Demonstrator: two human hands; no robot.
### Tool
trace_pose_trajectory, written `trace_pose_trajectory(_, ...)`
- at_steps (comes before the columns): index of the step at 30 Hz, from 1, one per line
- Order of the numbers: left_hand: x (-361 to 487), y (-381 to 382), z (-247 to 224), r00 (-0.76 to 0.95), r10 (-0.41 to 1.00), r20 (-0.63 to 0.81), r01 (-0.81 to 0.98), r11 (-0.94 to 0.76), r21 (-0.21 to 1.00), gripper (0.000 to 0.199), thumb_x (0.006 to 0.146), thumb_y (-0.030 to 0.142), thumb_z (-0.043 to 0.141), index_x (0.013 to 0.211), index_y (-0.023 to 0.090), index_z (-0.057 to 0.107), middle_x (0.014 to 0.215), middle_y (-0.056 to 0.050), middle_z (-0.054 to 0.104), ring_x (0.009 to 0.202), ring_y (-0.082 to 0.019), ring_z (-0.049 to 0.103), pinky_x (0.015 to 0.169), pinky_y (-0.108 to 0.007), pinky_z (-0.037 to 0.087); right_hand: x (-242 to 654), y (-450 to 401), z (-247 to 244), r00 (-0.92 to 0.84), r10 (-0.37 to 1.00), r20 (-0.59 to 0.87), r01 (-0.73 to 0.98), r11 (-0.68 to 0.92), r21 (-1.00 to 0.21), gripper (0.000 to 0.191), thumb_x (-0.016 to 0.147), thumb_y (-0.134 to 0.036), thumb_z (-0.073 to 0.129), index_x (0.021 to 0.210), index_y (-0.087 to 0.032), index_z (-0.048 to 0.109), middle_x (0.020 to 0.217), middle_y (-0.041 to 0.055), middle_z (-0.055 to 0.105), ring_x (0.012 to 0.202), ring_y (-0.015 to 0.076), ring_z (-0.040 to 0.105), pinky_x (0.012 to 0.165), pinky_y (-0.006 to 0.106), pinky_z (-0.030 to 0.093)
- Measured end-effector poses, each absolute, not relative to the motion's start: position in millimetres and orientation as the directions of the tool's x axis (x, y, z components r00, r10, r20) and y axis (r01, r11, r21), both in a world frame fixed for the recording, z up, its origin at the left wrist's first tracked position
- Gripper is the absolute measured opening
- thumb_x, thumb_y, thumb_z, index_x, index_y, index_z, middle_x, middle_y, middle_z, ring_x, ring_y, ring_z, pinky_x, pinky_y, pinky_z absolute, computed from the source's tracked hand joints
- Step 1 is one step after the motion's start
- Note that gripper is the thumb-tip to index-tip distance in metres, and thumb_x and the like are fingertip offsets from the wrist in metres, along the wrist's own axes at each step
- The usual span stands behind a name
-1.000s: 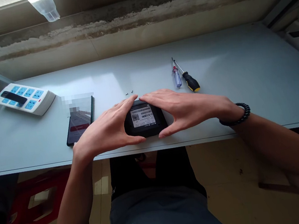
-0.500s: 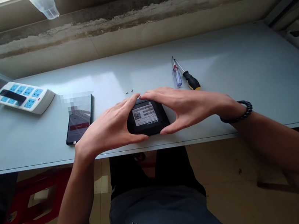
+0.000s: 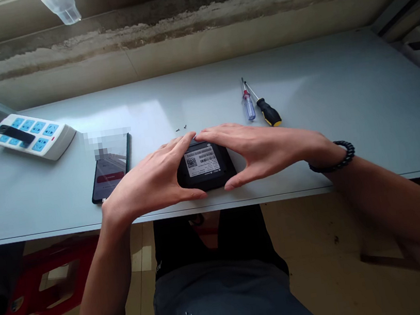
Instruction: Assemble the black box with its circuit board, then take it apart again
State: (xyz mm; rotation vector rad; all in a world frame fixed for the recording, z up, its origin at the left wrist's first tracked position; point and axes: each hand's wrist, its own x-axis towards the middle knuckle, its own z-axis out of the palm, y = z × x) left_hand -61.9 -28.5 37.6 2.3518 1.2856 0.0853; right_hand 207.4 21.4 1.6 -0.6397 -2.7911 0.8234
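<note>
A flat black electronic device (image 3: 210, 180) with a white QR-code and barcode label (image 3: 202, 160) facing up lies near the table's front edge. From its left side my left hand (image 3: 154, 178) grips it, thumb along the near edge and fingers at the far edge. My right hand (image 3: 263, 147) curves around the right side the same way, its thumb at the near right corner. The fingertips of both hands almost meet at the far edge. Just beyond them lie two tiny dark screws (image 3: 185, 126), (image 3: 177, 129).
A clear-handled screwdriver (image 3: 248, 106) and a black-and-yellow screwdriver (image 3: 269, 112) lie beyond my right hand. Left of my left hand is a phone (image 3: 113, 174). A white power strip (image 3: 47, 144) with a dark slim object (image 3: 17, 134) on top stands at far left. Below is a red stool (image 3: 57, 293).
Almost nothing differs. Both hands keep their places around the black device, and the view has shifted very slightly.
</note>
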Motion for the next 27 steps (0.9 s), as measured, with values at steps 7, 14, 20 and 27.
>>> trace_pose_trajectory(7, -63.8, -30.0, 34.4, 0.555, 0.813, -0.176, 0.787, -0.445, 0.428, 0.112, 0.082, 0.064, 0.081, 0.17, 0.024, 0.025, 0.176, -0.014, 0.028, 0.163, -0.038, 0.03, 0.132, -0.053, 0.034, 209.1, 22.1, 0.6, -0.902, 0.431, 0.039, 0.338, 0.758, -0.558, 0.11, 0.087, -0.062, 0.074, 0.172, -0.019, 0.02, 0.173, 0.0181, 0.031, 0.161, 0.0365, 0.031, 0.131, 0.062, 0.033)
trace_pose_trajectory(14, -65.1, -29.2, 33.5, 0.543, 0.813, -0.21, 0.804, -0.43, 0.412, 0.116, 0.081, 0.064, 0.081, 0.171, 0.02, 0.023, 0.176, -0.014, 0.026, 0.164, -0.037, 0.026, 0.134, -0.052, 0.031, 207.5, 21.7, 2.3, -0.891, 0.454, 0.018, 0.361, 0.73, -0.581, 0.116, 0.083, -0.067, 0.076, 0.172, -0.018, 0.02, 0.173, 0.0176, 0.031, 0.162, 0.0366, 0.03, 0.132, 0.059, 0.034)
trace_pose_trajectory(20, -63.6, -29.4, 35.1, 0.577, 0.801, -0.161, 0.776, -0.475, 0.416, 0.11, 0.081, 0.065, 0.081, 0.169, 0.022, 0.029, 0.173, -0.014, 0.036, 0.16, -0.036, 0.037, 0.13, -0.051, 0.038, 207.5, 22.1, 3.2, -0.894, 0.448, 0.029, 0.345, 0.726, -0.595, 0.113, 0.084, -0.063, 0.076, 0.172, -0.021, 0.019, 0.175, 0.0158, 0.027, 0.165, 0.037, 0.023, 0.134, 0.058, 0.03)
trace_pose_trajectory(27, -62.5, -33.3, 34.0, 0.536, 0.828, -0.163, 0.809, -0.449, 0.378, 0.117, 0.079, 0.071, 0.082, 0.166, 0.011, 0.033, 0.171, -0.022, 0.036, 0.161, -0.041, 0.034, 0.131, -0.053, 0.035, 206.7, 24.3, 5.1, -0.884, 0.467, 0.02, 0.368, 0.722, -0.586, 0.108, 0.081, -0.063, 0.079, 0.167, -0.018, 0.032, 0.164, 0.0174, 0.045, 0.154, 0.0355, 0.04, 0.127, 0.056, 0.04)
